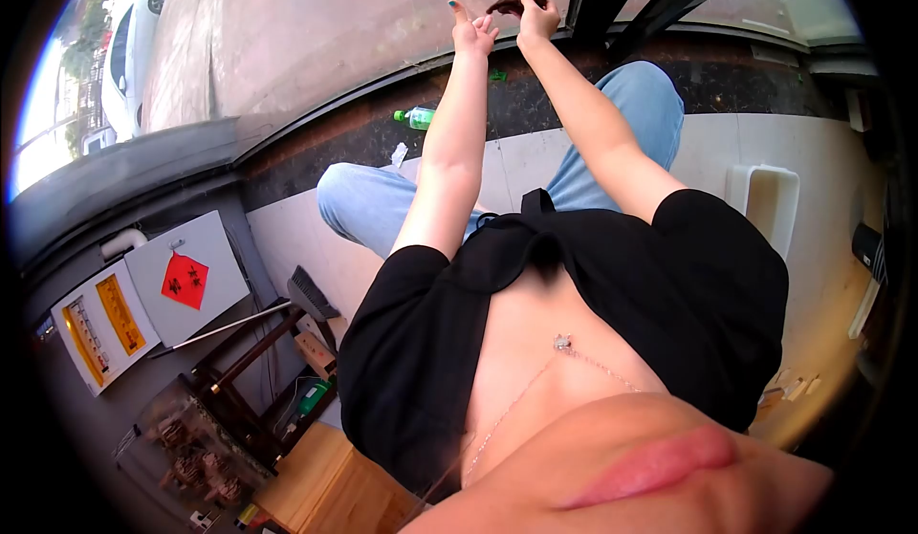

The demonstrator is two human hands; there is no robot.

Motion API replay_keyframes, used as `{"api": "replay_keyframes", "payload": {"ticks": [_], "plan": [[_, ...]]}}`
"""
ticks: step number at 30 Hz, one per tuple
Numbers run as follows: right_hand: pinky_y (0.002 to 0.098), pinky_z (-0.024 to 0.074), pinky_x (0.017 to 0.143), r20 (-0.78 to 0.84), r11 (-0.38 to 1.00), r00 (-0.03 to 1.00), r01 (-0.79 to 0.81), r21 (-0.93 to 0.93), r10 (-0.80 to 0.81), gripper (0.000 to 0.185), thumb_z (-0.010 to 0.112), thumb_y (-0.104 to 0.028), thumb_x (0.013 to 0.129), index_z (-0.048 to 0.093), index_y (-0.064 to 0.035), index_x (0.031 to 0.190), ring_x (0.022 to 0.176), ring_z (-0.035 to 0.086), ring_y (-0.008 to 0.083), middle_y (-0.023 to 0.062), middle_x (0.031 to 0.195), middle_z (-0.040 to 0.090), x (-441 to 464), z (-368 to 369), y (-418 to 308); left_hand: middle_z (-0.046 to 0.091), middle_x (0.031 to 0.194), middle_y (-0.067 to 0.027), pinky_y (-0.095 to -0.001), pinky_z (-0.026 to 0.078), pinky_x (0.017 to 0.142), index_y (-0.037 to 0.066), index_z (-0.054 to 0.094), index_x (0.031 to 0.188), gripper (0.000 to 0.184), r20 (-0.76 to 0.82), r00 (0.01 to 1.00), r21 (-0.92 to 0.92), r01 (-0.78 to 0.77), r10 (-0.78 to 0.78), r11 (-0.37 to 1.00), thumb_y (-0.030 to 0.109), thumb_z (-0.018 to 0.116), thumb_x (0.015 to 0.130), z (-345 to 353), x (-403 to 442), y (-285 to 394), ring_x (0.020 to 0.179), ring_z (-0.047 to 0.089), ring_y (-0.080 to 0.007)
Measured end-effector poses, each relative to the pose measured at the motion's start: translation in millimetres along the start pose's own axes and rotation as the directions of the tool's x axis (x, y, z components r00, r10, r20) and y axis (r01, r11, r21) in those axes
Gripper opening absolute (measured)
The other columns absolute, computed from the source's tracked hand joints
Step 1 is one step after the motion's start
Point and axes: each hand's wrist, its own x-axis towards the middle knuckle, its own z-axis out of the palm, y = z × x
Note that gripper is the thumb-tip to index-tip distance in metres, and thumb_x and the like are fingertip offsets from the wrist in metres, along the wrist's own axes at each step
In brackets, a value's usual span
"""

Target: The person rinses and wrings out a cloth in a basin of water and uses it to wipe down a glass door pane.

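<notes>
My right hand is closed on a dark brown, glossy object, too small to name, above the dark floor strip at the window's foot. Just left of it, my left hand is turned up with the thumb stretched out and the other fingers partly curled. Its fingertips come near the dark object's lower edge; whether they touch it I cannot tell. Both arms reach forward over my bent knees in blue jeans.
A green-capped bottle lies by my left forearm, near a crumpled white scrap. A white tray is at the right. A broom, a grey box with a red paper and a wooden cabinet are at the left.
</notes>
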Motion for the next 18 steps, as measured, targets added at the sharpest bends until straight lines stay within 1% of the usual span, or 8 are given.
{"api": "replay_keyframes", "payload": {"ticks": [2,4,6,7,9,12,16,18], "plan": [[0.0301,0.0508,0.056,-0.067,0.984,0.984,-0.158,0.083,0.163,0.022,0.057,-0.001,0.066,0.051,0.0037,0.087,0.070,0.056,0.0202,0.0099,0.083,0.055,29,-13,14,0.011,0.133,-0.0248,-0.0549,0.010,0.097,-0.003,-0.009,0.127,0.115,-0.056,0.998,-0.005,0.019,-0.019,1.000,0.062,0.056,0.059,3,1,2,0.122,0.021,-0.0348],[0.0329,0.0533,0.054,-0.230,0.981,0.954,-0.192,0.020,0.191,0.025,0.057,0.002,0.067,0.048,0.0053,0.091,0.072,0.057,0.0250,0.0144,0.089,0.054,57,-23,35,0.017,0.132,-0.0244,-0.0572,0.012,0.095,-0.002,-0.002,0.128,0.103,-0.077,0.997,0.021,0.018,-0.016,1.000,0.059,0.054,0.066,-1,5,2,0.120,0.027,-0.0346],[0.0335,0.0535,0.054,-0.289,0.929,0.883,-0.359,0.090,0.369,0.026,0.057,0.005,0.069,0.048,0.0059,0.092,0.073,0.057,0.0272,0.0174,0.092,0.052,78,-37,43,0.021,0.130,-0.0235,-0.0582,0.014,0.094,0.000,0.005,0.128,0.093,-0.105,0.994,0.065,0.023,-0.016,0.998,0.056,0.051,0.070,5,0,2,0.118,0.030,-0.0336],[0.0354,0.0543,0.055,-0.317,0.873,0.817,-0.418,0.251,0.482,0.028,0.059,0.006,0.068,0.047,0.0062,0.094,0.073,0.056,0.0293,0.0181,0.093,0.052,93,-41,59,0.023,0.130,-0.0230,-0.0588,0.015,0.094,0.001,0.009,0.128,0.087,-0.120,0.993,0.091,0.026,-0.015,0.996,0.054,0.050,0.073,6,-2,5,0.117,0.032,-0.0331],[0.0399,0.0542,0.059,-0.301,0.774,0.722,-0.514,0.371,0.623,0.028,0.059,0.005,0.069,0.048,0.0066,0.094,0.076,0.055,0.0335,0.0195,0.096,0.050,102,-45,68,0.025,0.129,-0.0214,-0.0595,0.017,0.093,0.001,0.014,0.126,0.079,-0.164,0.986,0.128,0.034,-0.013,0.991,0.052,0.047,0.076,8,-6,9,0.115,0.034,-0.0320],[0.0456,0.0517,0.067,-0.280,0.753,0.706,-0.550,0.362,0.651,0.029,0.060,0.004,0.069,0.049,0.0059,0.095,0.083,0.053,0.0365,0.0210,0.098,0.049,102,-46,62,0.025,0.130,-0.0174,-0.0577,0.020,0.093,0.002,0.017,0.127,0.078,-0.171,0.985,0.190,0.050,-0.017,0.980,0.051,0.048,0.075,7,-9,13,0.115,0.035,-0.0316],[0.0478,0.0495,0.071,-0.172,0.850,0.836,-0.488,0.201,0.521,0.033,0.059,-0.002,0.070,0.047,0.0028,0.101,0.090,0.051,0.0330,0.0161,0.102,0.048,82,-41,51,0.025,0.133,-0.0132,-0.0544,0.022,0.093,0.005,0.013,0.129,0.087,-0.203,0.978,0.232,0.088,-0.040,0.969,0.054,0.052,0.069,5,-17,24,0.117,0.032,-0.0323],[0.0486,0.0487,0.072,-0.189,0.858,0.840,-0.476,0.195,0.509,0.036,0.057,-0.005,0.072,0.045,-0.0017,0.106,0.093,0.049,0.0314,0.0140,0.107,0.046,73,-37,43,0.024,0.134,-0.0110,-0.0529,0.020,0.095,0.006,0.008,0.131,0.095,-0.184,0.981,0.236,0.108,-0.064,0.966,0.057,0.052,0.065,9,-20,27,0.120,0.028,-0.0314]]}}
